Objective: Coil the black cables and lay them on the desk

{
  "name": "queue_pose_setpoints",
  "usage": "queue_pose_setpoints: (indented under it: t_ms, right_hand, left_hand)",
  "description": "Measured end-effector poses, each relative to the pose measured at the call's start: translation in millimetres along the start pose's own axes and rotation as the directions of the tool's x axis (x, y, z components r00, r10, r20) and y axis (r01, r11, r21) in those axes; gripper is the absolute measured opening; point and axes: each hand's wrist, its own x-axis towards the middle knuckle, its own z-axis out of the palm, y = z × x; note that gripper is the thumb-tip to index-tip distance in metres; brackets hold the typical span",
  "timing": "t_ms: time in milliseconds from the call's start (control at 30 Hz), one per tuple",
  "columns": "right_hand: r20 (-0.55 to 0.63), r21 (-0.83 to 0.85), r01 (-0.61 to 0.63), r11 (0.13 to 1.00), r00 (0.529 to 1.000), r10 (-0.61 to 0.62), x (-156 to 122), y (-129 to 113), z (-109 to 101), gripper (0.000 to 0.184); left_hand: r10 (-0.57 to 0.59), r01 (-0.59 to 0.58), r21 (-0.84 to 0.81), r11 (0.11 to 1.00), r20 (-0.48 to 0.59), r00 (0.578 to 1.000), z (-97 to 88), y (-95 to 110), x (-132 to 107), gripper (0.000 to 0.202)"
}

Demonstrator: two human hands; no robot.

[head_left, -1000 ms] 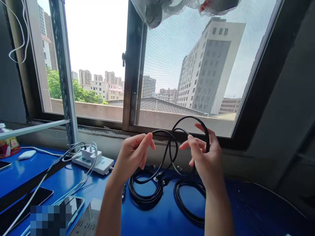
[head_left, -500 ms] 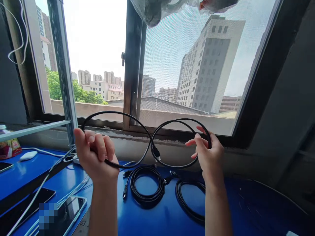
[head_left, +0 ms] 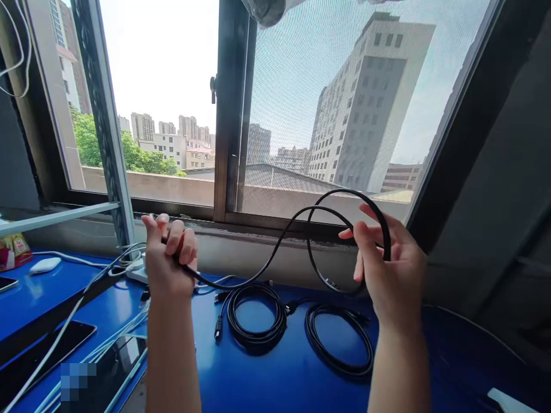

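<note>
A black cable [head_left: 275, 252] with plug ends, like those lying below it, stretches between my two hands above the blue table [head_left: 241, 381]. My left hand [head_left: 172, 252] is closed around one stretch of it, fingers curled. From there the cable sags, then rises in a wave to my right hand [head_left: 394, 264]. That hand holds a loop of the cable between thumb and fingers, the fingers partly spread. Below lie a coiled black cable [head_left: 258, 343] with plugs sticking out at its sides, and a second coiled black cable [head_left: 340, 366] nearer my right forearm.
At left are a phone [head_left: 116, 367], another dark phone [head_left: 64, 344], a white mouse [head_left: 45, 265] and white cords [head_left: 60, 332]. A metal rack post [head_left: 103, 120] stands before the window frame [head_left: 228, 115]. A plastic bag [head_left: 267, 10] hangs overhead.
My right hand has moved right and nearer. The round loop by my left hand has opened into one long wave, and the crossed loops have pulled apart. The view has shifted slightly.
</note>
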Motion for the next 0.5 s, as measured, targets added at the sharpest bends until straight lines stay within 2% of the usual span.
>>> queue_pose_setpoints:
  t_ms: [67,133,233,367,433,500]
  right_hand:
    - [0.05,0.069,0.013,0.998,0.999,-0.017,-6,-8,7,0.042]
    - [0.105,0.126,0.014,0.992,0.994,-0.028,-12,-13,14,0.041]
    - [0.241,0.138,0.026,0.99,0.969,-0.059,-18,-16,23,0.04]
    - [0.425,0.045,0.07,0.997,0.901,-0.082,-20,-16,29,0.037]
    - [0.428,-0.01,0.09,0.996,0.9,-0.077,-19,-14,29,0.036]
    - [0.374,-0.059,0.086,0.995,0.926,-0.058,-16,-13,27,0.036]
  left_hand:
    - [-0.065,0.058,0.167,0.984,0.039,0.997,5.9,-3,-5,0.05]
    - [-0.181,0.133,0.369,0.92,0.099,0.979,10.1,-6,-11,0.04]
    - [-0.361,0.183,0.6,0.779,0.191,0.913,10.7,-10,-23,0.022]
    - [-0.485,0.156,0.681,0.715,0.323,0.813,9.9,-18,-39,0.04]
    - [-0.489,0.123,0.696,0.708,0.356,0.797,13.6,-21,-44,0.039]
    - [-0.471,0.096,0.708,0.7,0.357,0.807,19.0,-22,-47,0.032]
